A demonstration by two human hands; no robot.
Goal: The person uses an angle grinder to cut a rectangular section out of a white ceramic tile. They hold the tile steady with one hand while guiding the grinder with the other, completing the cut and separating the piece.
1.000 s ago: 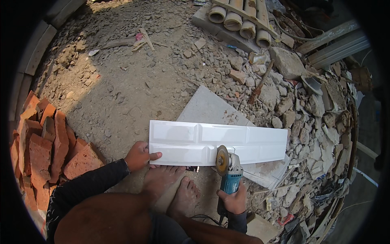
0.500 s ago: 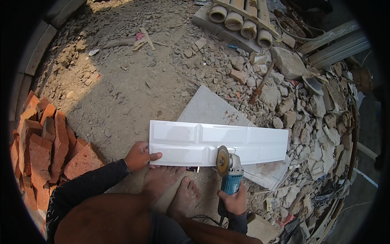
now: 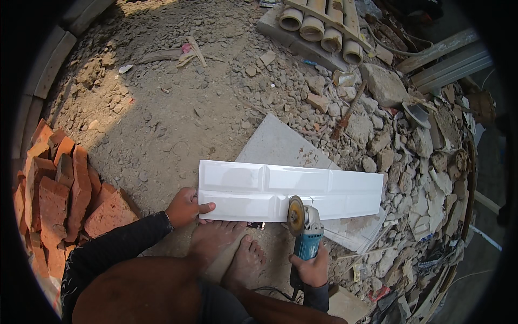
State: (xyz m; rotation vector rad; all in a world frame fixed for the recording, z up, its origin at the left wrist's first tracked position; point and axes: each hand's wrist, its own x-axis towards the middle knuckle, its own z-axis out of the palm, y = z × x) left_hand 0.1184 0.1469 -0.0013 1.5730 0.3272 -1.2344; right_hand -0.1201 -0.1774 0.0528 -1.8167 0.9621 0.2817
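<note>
A long white wall tile (image 3: 234, 177) with raised brick-like panels lies across the view in front of me. My left hand (image 3: 186, 207) grips its left end, thumb on top and fingers beneath. In my right hand (image 3: 312, 265) is a teal angle grinder (image 3: 307, 244), held by its body. Its round disc (image 3: 295, 214) stands upright against the tile's near edge, right of the middle; I cannot tell whether it is spinning. Under the tile's right part is a flat grey slab (image 3: 280, 141). My bare feet (image 3: 247, 262) are just below the tile's near edge.
Broken red bricks (image 3: 54, 202) are heaped at the left. Rubble and stone chunks (image 3: 383, 83) cover the right side. Several pipes (image 3: 311, 28) lie on a concrete block at the top. A dark cable (image 3: 272, 290) runs near my right foot. Gravelly ground (image 3: 167, 113) stretches ahead.
Almost nothing differs. The grinder's disc sits very slightly lower against the tile's near edge; both hands keep their holds.
</note>
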